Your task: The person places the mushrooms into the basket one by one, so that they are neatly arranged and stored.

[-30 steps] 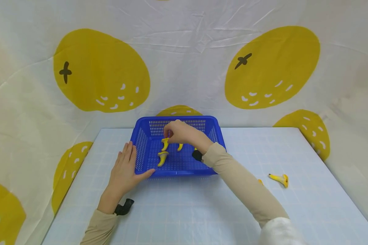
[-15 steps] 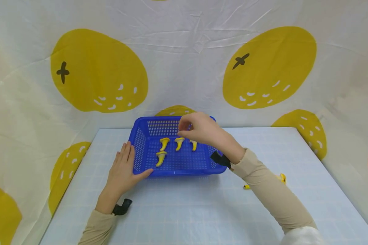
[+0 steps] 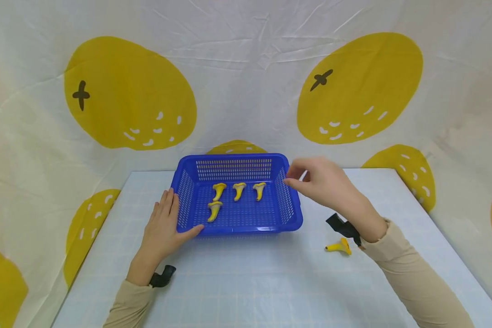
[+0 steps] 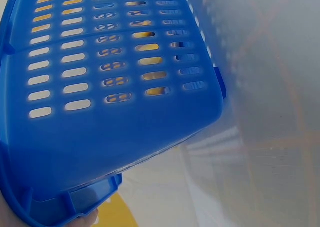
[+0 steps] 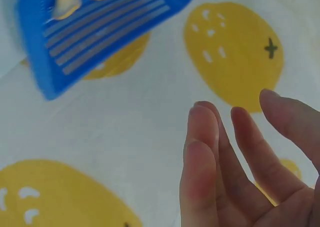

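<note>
A blue plastic basket [image 3: 246, 230] stands at the back middle of the table. Inside it lie several small yellow mushrooms: three in a back row, with a mushroom [image 3: 214, 212] in front of the leftmost. My left hand [image 3: 161, 230] rests at the basket's left front corner, fingers straight along the side and thumb on the front rim. Just right of the basket, my right hand [image 3: 321, 182] is in the air with fingers loosely bent. The right wrist view shows nothing between its fingers [image 5: 200, 182]. Below that hand, another yellow mushroom [image 3: 339, 246] lies on the table.
A pale checked cloth covers the table [image 3: 246, 287]. Behind it hangs a white curtain [image 3: 246, 91] printed with large yellow fruit. Black bands sit on both wrists. In the left wrist view, the slotted basket wall [image 4: 115, 142] fills much of the picture.
My right hand has moved right, from over the mushrooms inside the basket to outside its right edge, uncovering the row. The left hand has stayed at the corner.
</note>
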A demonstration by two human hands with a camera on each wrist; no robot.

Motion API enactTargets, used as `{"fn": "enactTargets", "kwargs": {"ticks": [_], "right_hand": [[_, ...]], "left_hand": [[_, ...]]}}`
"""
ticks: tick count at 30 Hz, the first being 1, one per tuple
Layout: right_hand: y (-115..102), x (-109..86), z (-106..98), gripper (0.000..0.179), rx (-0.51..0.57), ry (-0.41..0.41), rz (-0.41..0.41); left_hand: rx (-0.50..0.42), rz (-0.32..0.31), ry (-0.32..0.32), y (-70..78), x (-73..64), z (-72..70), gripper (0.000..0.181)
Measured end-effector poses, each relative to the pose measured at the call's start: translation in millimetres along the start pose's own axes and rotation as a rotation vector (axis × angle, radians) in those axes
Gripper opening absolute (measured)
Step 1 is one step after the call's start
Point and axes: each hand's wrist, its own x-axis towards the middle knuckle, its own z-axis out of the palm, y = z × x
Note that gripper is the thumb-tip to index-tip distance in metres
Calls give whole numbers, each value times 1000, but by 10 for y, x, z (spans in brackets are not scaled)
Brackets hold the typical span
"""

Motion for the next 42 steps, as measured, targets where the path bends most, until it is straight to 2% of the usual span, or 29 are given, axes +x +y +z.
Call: {"fn": "enactTargets", "kwargs": {"ticks": [7,18,23,32,37,42], "right_hand": [[406,-330,-78,13,-68,-10,96],[996,-809,-33,11,-47,-41,217],[1232,-987,148,11,1,-76,280],[1492,-1209,568,37,108,-170,397],[1572,-1285,750,36,129,-147,435],[1631,-1304,845,32,136,-126,446]], "left_hand": [[-7,0,3,3,-4,-3,118],[2,4,14,12,-13,-11,118],[3,8,14,14,-15,-4,118],[6,6,13,10,-15,-11,118],[4,9,13,22,-8,-17,117],[8,8,11,24,-12,-19,117]]}}
